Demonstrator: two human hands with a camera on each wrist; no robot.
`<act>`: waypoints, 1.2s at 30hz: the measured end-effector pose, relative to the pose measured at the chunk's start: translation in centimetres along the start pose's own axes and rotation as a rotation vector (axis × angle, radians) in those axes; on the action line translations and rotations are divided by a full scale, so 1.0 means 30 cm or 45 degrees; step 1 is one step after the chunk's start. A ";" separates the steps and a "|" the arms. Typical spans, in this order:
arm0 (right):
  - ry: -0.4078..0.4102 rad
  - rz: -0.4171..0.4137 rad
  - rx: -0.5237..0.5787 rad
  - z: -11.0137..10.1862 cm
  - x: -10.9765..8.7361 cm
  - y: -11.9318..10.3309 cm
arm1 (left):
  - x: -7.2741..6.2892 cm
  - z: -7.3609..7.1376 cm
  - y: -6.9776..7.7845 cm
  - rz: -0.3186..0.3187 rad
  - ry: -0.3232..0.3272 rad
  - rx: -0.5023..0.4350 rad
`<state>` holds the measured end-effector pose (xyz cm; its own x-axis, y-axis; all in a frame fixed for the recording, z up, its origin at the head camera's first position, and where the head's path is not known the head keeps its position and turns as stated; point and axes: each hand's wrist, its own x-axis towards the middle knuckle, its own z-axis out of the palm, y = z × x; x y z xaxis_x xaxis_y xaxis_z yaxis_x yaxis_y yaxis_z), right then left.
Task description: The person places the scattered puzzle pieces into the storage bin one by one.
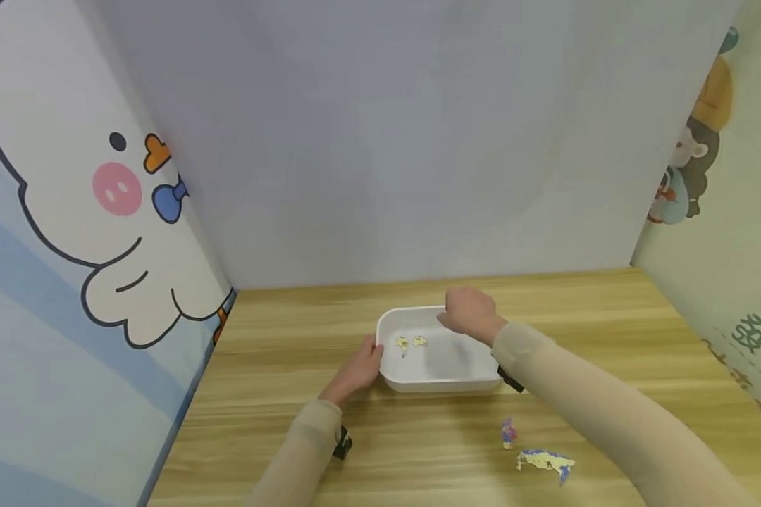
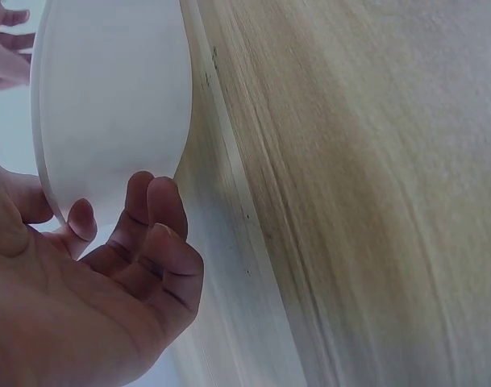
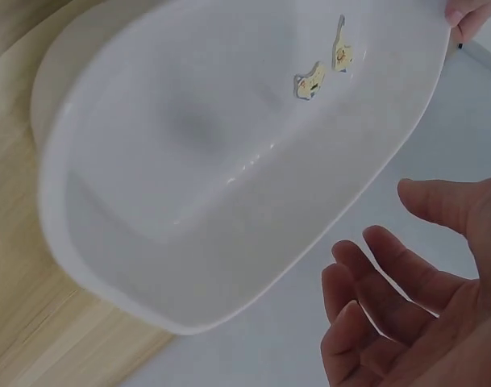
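Note:
A white plastic tub (image 1: 444, 386) stands on the wooden table. My left hand (image 1: 360, 368) grips its left end; in the left wrist view the thumb lies at the rim and curled fingers (image 2: 164, 210) meet the outer wall (image 2: 108, 105). On the tub's floor, toward the left, lie two small pale yellow cut-out pieces (image 1: 402, 343) (image 3: 309, 82). My right hand (image 1: 471, 311) hovers over the tub's far rim. In the right wrist view its fingers (image 3: 390, 270) are loosely bent, apart from the thumb, with nothing between them.
Nearer on the table, right of centre, lie a small pink-and-blue piece (image 1: 509, 433) and a larger cream-and-blue cut-out piece (image 1: 547, 462), beside the right forearm. A pale wall (image 1: 387, 155) rises behind the table, with cartoon-printed panels (image 1: 57, 296) at either side.

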<state>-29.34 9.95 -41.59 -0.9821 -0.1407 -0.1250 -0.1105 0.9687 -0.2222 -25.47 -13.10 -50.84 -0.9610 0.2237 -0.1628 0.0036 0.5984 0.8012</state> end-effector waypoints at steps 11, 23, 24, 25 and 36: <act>0.029 0.053 0.057 -0.043 -0.066 0.110 | -0.002 -0.003 0.000 -0.033 0.008 0.020; 0.080 0.053 0.066 -0.085 -0.153 0.232 | -0.002 -0.001 0.007 -0.053 0.009 0.019; 0.079 0.044 0.063 -0.085 -0.161 0.241 | -0.004 -0.002 0.007 -0.050 0.012 0.022; 0.083 0.035 0.059 -0.083 -0.169 0.252 | -0.004 -0.003 0.006 -0.047 0.015 0.026; 0.139 -0.051 0.083 -0.012 -0.282 0.398 | -0.015 -0.003 0.015 -0.062 0.006 -0.001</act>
<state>-22.41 22.77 -42.83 -0.9882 -0.1526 -0.0094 -0.1435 0.9468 -0.2881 -25.07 -13.01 -50.36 -0.9612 0.1908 -0.1992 -0.0435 0.6081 0.7926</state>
